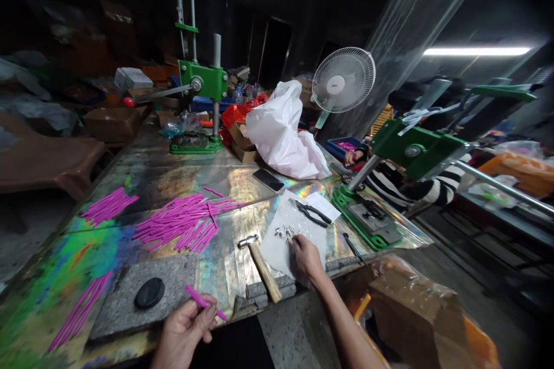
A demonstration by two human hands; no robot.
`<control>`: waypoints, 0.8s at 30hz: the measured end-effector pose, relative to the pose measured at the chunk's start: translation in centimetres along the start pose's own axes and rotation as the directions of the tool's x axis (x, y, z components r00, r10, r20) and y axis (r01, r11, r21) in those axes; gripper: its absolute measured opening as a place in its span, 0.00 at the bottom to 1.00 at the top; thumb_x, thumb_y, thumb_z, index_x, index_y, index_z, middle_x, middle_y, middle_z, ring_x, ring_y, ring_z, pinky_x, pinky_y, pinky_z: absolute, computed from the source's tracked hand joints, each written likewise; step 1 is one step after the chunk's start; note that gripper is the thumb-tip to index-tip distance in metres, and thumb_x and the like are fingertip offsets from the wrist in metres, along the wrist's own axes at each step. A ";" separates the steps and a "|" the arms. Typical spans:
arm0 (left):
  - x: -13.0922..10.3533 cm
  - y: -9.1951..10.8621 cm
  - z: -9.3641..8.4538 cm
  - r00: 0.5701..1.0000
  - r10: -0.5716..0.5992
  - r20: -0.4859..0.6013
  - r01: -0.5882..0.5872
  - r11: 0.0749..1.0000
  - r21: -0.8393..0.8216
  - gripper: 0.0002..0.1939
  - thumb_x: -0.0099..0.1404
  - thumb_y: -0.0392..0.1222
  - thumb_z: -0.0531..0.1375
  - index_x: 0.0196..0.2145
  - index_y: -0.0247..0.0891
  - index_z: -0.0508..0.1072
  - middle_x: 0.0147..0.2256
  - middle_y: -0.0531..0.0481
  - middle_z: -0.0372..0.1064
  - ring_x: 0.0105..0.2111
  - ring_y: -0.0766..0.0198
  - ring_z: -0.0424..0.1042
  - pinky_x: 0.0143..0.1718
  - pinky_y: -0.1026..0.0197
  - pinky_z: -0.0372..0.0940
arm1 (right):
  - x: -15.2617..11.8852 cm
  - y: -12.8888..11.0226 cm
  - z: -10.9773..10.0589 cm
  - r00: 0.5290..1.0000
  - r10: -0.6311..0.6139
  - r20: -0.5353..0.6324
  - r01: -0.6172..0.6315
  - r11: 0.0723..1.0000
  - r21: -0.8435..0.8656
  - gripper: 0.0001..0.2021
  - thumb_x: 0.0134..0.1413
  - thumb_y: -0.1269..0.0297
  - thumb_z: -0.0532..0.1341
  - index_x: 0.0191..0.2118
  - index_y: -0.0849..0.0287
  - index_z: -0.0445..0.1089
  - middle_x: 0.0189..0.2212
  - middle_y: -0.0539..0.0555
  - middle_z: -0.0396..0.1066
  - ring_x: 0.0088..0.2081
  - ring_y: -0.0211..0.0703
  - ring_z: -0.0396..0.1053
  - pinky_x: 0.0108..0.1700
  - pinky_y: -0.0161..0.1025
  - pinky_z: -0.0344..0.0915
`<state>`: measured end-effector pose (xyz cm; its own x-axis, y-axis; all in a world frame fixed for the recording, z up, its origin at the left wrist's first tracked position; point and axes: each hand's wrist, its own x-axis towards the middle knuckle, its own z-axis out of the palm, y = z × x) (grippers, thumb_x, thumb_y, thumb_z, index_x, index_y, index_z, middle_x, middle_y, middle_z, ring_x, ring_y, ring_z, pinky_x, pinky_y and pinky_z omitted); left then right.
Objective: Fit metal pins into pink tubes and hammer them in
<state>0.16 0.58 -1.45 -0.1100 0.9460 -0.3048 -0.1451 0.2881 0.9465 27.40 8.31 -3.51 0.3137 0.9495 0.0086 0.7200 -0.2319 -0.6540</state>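
A short pink stick [198,297] is pinched between the thumb and fingers of my left hand [187,326], above the table's front edge. My right hand [308,256] has its fingers closed at a small pile of shiny metal pieces [283,233] on a white sheet [277,253]; what is between the fingertips is hidden. Black-handled pliers [312,213] lie on the sheet beyond that hand. Between my hands rests a hammer [262,268] with a wooden handle. Left of my left hand, a round black disc [149,293] sits on a grey stone slab [115,305].
Pink sticks lie in a large heap [177,222] and smaller groups [108,206]. Green hand presses stand at the back [201,83] and right [367,225]. A phone [268,180], white bag [285,138] and fan [344,81] are farther off. Another person's striped sleeve [389,184] shows behind the right press.
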 end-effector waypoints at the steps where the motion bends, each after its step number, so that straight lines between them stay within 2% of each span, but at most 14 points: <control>1: 0.1 0.0 -0.1 1.000 -0.016 0.027 0.016 1.000 -0.009 0.21 0.36 0.57 0.64 0.21 0.35 0.71 0.13 0.55 0.65 0.14 0.69 0.61 0.16 0.68 0.58 | -0.3 -0.2 -0.2 1.000 -0.014 0.006 0.013 0.998 0.064 0.10 0.48 0.66 0.49 0.29 0.60 0.66 0.28 0.55 0.69 0.35 0.45 0.65 0.38 0.39 0.57; 4: 0.1 0.5 -0.1 0.994 -0.040 0.101 0.045 0.998 -0.045 0.20 0.37 0.56 0.64 0.20 0.35 0.71 0.14 0.54 0.66 0.16 0.67 0.63 0.20 0.66 0.61 | -1.6 -1.2 -0.4 0.997 -0.051 0.054 0.034 0.961 0.275 0.11 0.45 0.61 0.50 0.30 0.61 0.65 0.23 0.52 0.67 0.29 0.43 0.65 0.32 0.37 0.58; 7: -0.4 1.7 0.0 0.990 -0.035 0.133 0.044 0.997 -0.064 0.17 0.43 0.52 0.63 0.22 0.35 0.71 0.18 0.53 0.68 0.18 0.67 0.64 0.23 0.65 0.62 | -3.8 -3.0 -0.1 0.987 -0.096 0.130 0.023 0.878 0.478 0.13 0.45 0.56 0.51 0.33 0.60 0.61 0.20 0.48 0.61 0.22 0.38 0.60 0.26 0.35 0.58; 11: -0.9 3.1 0.4 0.981 -0.033 0.192 0.063 0.987 -0.151 0.14 0.46 0.48 0.63 0.24 0.34 0.71 0.21 0.52 0.70 0.20 0.68 0.65 0.25 0.66 0.62 | -7.1 -5.8 0.8 0.961 -0.169 0.218 -0.014 0.758 0.652 0.13 0.46 0.55 0.53 0.35 0.58 0.58 0.18 0.45 0.58 0.21 0.36 0.58 0.24 0.34 0.57; 15: -1.2 3.4 0.7 0.977 -0.011 0.214 0.074 0.954 -0.290 0.11 0.48 0.45 0.63 0.25 0.33 0.70 0.22 0.52 0.70 0.21 0.70 0.65 0.25 0.68 0.62 | -9.7 -8.1 1.8 0.915 -0.228 0.332 -0.161 0.549 0.820 0.11 0.45 0.58 0.58 0.35 0.57 0.59 0.18 0.43 0.58 0.20 0.33 0.57 0.23 0.32 0.54; 17: -1.3 3.4 0.8 0.978 -0.009 0.211 0.082 0.937 -0.340 0.11 0.48 0.44 0.64 0.24 0.33 0.70 0.21 0.52 0.70 0.21 0.70 0.66 0.25 0.68 0.62 | -10.6 -9.1 2.2 0.887 -0.267 0.376 -0.229 0.452 0.862 0.11 0.45 0.61 0.60 0.34 0.57 0.60 0.17 0.43 0.58 0.19 0.32 0.56 0.22 0.31 0.53; 18: -1.4 3.4 0.8 0.977 -0.010 0.212 0.087 0.929 -0.360 0.11 0.48 0.44 0.64 0.24 0.33 0.70 0.21 0.52 0.70 0.21 0.70 0.66 0.24 0.68 0.62 | -11.0 -9.5 2.3 0.877 -0.283 0.388 -0.244 0.433 0.868 0.11 0.45 0.61 0.61 0.34 0.57 0.61 0.16 0.42 0.58 0.19 0.31 0.56 0.22 0.30 0.52; 24: -1.8 3.5 0.5 0.975 -0.021 0.222 0.116 0.898 -0.423 0.11 0.48 0.43 0.64 0.24 0.32 0.69 0.21 0.52 0.69 0.20 0.71 0.66 0.24 0.67 0.63 | -12.3 -10.7 3.0 0.848 -0.314 0.426 -0.279 0.420 0.864 0.11 0.45 0.62 0.61 0.35 0.58 0.61 0.16 0.43 0.60 0.19 0.32 0.57 0.23 0.31 0.52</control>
<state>0.38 -0.02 2.52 0.1145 0.9491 -0.2934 -0.5595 0.3056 0.7704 13.97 -0.20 1.11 -0.2236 0.9684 -0.1101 -0.3199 -0.1796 -0.9303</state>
